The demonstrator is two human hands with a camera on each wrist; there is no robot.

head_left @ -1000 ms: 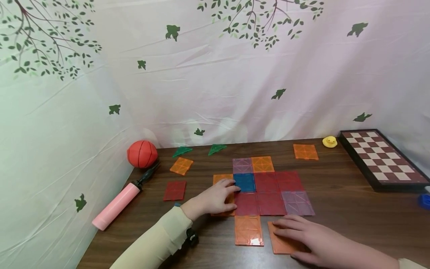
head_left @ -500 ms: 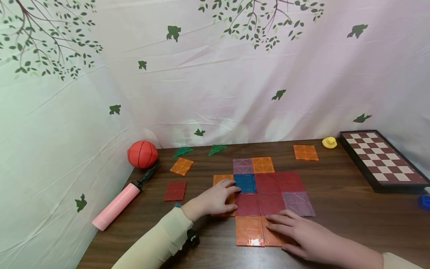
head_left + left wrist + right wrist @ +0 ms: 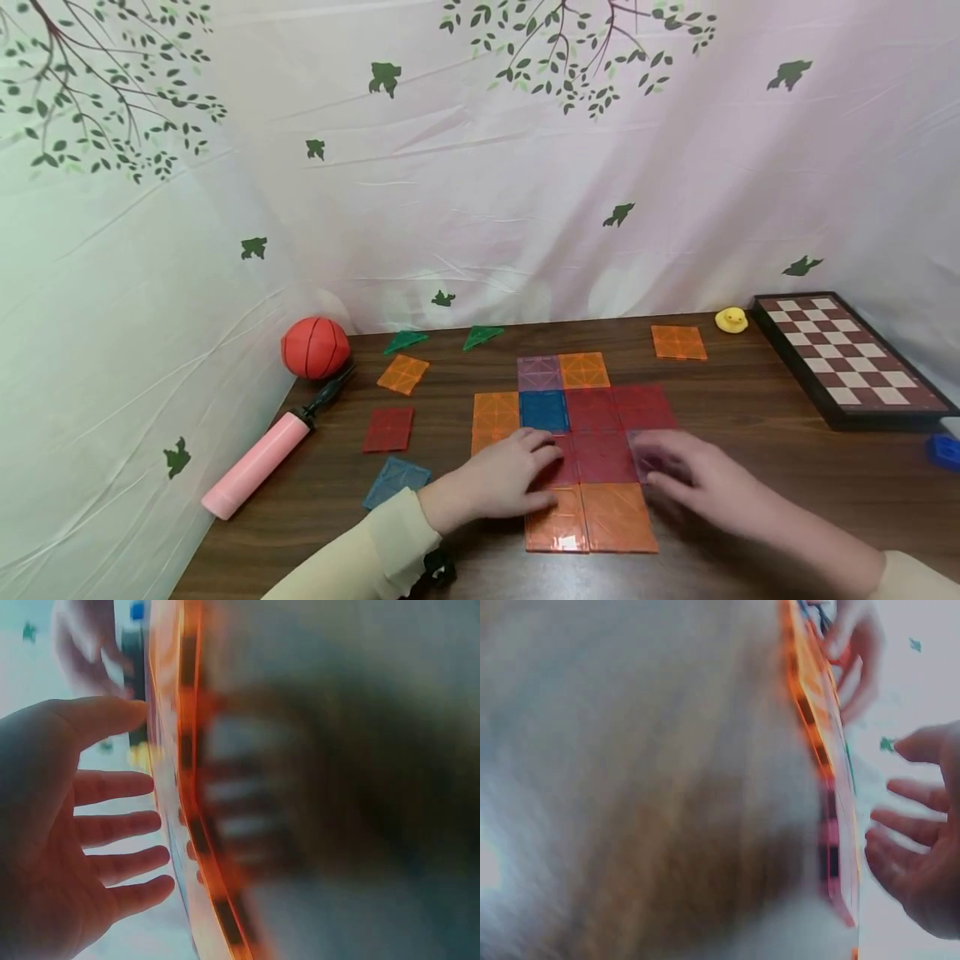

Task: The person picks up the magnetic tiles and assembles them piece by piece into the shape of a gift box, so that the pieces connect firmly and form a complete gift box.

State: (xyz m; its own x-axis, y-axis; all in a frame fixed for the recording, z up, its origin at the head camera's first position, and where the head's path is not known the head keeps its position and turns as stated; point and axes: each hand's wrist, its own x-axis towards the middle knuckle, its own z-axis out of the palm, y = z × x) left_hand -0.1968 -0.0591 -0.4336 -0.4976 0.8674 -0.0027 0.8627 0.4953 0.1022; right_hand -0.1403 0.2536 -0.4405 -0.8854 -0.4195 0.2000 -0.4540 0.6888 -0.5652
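Note:
Translucent square magnetic tiles lie edge to edge in a flat patch on the table. In the head view, my left hand (image 3: 498,477) lies over the patch's lower left, fingers extended, partly hiding a red tile (image 3: 565,462) and an orange tile (image 3: 557,533). Against that orange tile sits another orange tile (image 3: 619,518), uncovered. My right hand (image 3: 708,483) is by the right edge, its loosely bent fingers over a purple tile (image 3: 642,472); contact cannot be told. Both wrist views show spread fingers with nothing between them. A blue tile (image 3: 543,411) is in the patch.
Loose tiles lie left: a blue one (image 3: 397,478), a red one (image 3: 388,429), an orange one (image 3: 403,374). Behind are green triangles (image 3: 406,341) and an orange tile (image 3: 678,342). A red ball (image 3: 315,347), pink hand pump (image 3: 258,462), yellow duck (image 3: 731,320) and checkerboard (image 3: 858,354) stand around.
My right hand slid the orange tile left against its orange neighbour, then let go and moved up and right to the purple tile. My left hand shifted down and right, uncovering the left orange tile.

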